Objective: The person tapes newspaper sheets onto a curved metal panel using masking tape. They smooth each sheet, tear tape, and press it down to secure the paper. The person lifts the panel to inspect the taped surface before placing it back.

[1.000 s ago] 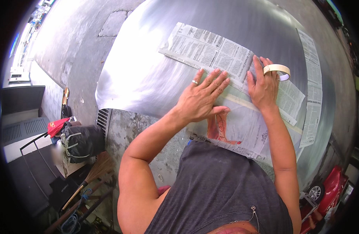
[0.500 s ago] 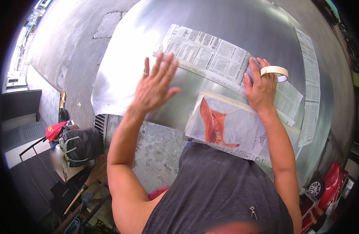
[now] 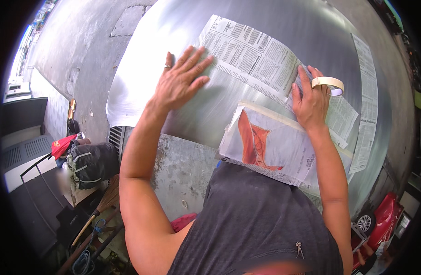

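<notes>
A printed newspaper sheet lies across a shiny silvery metal surface. My left hand is open, palm down, with its fingers spread; the fingertips are at the paper's left end, and a ring sits on one finger. At the paper's right end, my right hand rests with fingers stretched forward. A cream roll of masking tape hangs around its outer fingers. Nearer my body, another newspaper page with an orange-red picture has a pale tape strip along its far edge.
A smaller newspaper piece lies beyond my right wrist, and a long strip of newspaper runs down the right side. On the left are a dark bundle, a broom and a floor grate. A red car stands at lower right.
The far newspaper sheet has shifted away from me and a little right. My left hand has moved slightly farther forward, and the right hand has shifted a little right with the tape roll.
</notes>
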`<state>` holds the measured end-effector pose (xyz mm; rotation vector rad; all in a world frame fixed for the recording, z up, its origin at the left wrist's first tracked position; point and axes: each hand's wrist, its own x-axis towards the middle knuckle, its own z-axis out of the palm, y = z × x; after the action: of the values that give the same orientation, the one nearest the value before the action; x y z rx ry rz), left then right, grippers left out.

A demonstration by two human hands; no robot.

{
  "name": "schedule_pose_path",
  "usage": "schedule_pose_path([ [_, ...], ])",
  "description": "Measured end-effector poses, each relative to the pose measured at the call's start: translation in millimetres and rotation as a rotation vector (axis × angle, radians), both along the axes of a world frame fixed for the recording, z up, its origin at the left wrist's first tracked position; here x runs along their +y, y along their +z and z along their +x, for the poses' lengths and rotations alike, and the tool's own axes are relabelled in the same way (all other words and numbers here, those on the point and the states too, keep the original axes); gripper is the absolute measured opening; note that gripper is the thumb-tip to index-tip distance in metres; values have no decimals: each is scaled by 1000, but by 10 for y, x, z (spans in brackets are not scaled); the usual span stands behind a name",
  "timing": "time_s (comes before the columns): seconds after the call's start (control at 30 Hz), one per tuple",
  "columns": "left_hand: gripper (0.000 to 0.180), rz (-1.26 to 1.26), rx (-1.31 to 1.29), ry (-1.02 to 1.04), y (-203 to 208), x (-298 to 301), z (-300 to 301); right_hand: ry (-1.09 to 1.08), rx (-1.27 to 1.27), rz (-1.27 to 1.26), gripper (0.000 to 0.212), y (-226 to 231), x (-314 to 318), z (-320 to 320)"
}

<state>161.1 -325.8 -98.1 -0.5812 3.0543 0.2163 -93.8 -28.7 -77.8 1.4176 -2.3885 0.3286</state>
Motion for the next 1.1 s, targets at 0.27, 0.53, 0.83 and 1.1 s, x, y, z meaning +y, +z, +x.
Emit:
schedule_pose_path([
  [0.27, 62, -188, 254, 85, 195, -117, 50, -25, -70, -149, 56, 20, -27, 48],
  [0.53, 24, -152, 559, -458, 161, -31, -184, 362, -177, -89, 29, 347, 772, 78],
  [0.83, 18, -365, 436, -631, 408, -65, -339, 113, -213, 73, 33, 482, 1971, -180],
  [1.1, 16, -476, 831, -482, 1519, 442, -675, 189, -41, -202, 37, 404, 1579, 23],
])
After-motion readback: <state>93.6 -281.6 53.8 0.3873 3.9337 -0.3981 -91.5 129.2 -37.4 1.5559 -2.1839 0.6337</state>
